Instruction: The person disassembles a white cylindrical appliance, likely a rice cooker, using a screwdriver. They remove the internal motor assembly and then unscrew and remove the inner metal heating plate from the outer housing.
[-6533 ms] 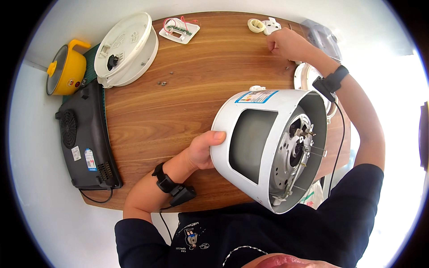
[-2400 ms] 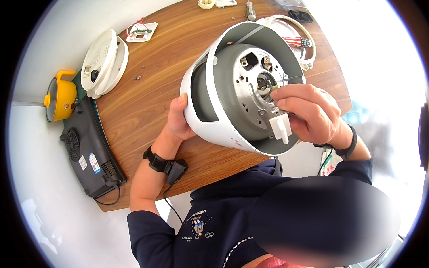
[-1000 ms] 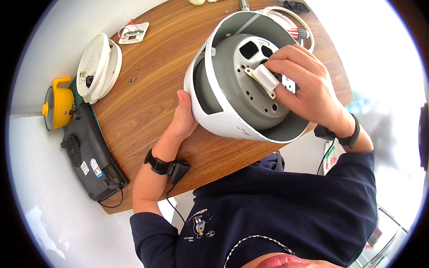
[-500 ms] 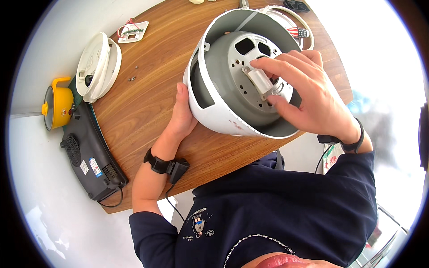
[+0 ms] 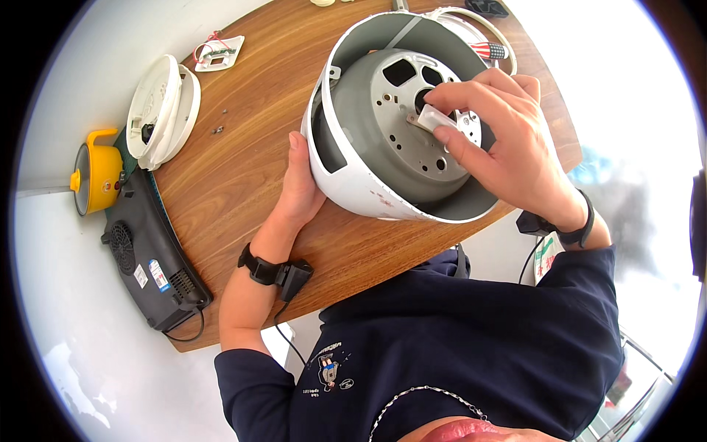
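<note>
A white cylindrical appliance housing [image 5: 362, 193], like a rice cooker body, lies tilted with its open underside facing me. Inside it sits a grey metal inner shell [image 5: 368, 147] whose base has round holes and larger cut-outs. My left hand [image 5: 300, 180] grips the housing's left side, thumb up along the wall, its other fingers hidden beneath. Between thumb and fingertips, my right hand [image 5: 504, 129] pinches a small white plastic piece [image 5: 437, 119] with a metal tab, over the holed base. Whether the piece touches the base, I cannot tell.
Left on the wooden table [image 5: 250, 132] are small screws [image 5: 218, 130], white plastic covers [image 5: 151, 110] and a white panel with red wires [image 5: 219, 54]. A black appliance [image 5: 151, 250] and a yellow pot [image 5: 101, 177] stand beyond its left edge. A striped-handled tool [image 5: 490, 51] lies behind the housing.
My right hand has tilted the white piece and turned it more edge-on, its lower end lifting away from the base. The housing has shifted slightly; my left hand keeps its hold.
</note>
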Motion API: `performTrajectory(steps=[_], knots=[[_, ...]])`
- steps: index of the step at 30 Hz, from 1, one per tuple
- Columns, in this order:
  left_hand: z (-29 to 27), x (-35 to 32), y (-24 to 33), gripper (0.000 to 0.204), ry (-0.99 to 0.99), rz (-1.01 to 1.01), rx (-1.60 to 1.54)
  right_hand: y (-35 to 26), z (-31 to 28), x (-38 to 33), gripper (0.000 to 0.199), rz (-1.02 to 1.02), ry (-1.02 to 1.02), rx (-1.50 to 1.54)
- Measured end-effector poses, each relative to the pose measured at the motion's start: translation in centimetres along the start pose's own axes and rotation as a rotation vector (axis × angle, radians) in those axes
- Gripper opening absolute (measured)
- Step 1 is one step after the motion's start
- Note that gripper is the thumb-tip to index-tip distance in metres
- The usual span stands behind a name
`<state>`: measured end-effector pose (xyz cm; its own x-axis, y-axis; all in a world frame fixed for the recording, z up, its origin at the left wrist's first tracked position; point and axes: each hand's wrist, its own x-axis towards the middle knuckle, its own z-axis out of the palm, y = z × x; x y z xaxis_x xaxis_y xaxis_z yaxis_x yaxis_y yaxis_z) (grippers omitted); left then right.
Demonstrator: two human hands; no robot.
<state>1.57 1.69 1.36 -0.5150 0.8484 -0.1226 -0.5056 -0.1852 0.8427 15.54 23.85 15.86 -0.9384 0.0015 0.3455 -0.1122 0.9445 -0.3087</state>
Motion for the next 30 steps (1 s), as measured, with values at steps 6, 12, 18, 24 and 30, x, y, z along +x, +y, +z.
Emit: performTrajectory(steps=[6, 12, 18, 24, 30], knots=[[-0.2, 0.0, -0.2, 0.092, -0.024, 0.002, 0.018, 1.1, 0.7, -0.2, 0.012, -0.031, 0.103, -0.077], [-0.6, -0.1, -0.7, 0.095, -0.034, 0.002, 0.082, 1.2, 0.7, -0.3, 0.009, -0.041, 0.153, -0.150], [0.0, -0.1, -0.3, 0.097, -0.017, 0.016, 0.116, 0.9, 0.7, -0.4, 0.011, -0.026, 0.143, -0.161], [-0.3, -0.2, -0.5, 0.097, -0.014, 0.015, 0.123, 1.1, 1.1, -0.2, 0.011, -0.054, 0.134, -0.086], [-0.3, -0.1, -0.5, 0.095, -0.036, 0.031, 0.109, 1.2, 1.7, -0.3, 0.011, -0.040, 0.130, -0.053]])
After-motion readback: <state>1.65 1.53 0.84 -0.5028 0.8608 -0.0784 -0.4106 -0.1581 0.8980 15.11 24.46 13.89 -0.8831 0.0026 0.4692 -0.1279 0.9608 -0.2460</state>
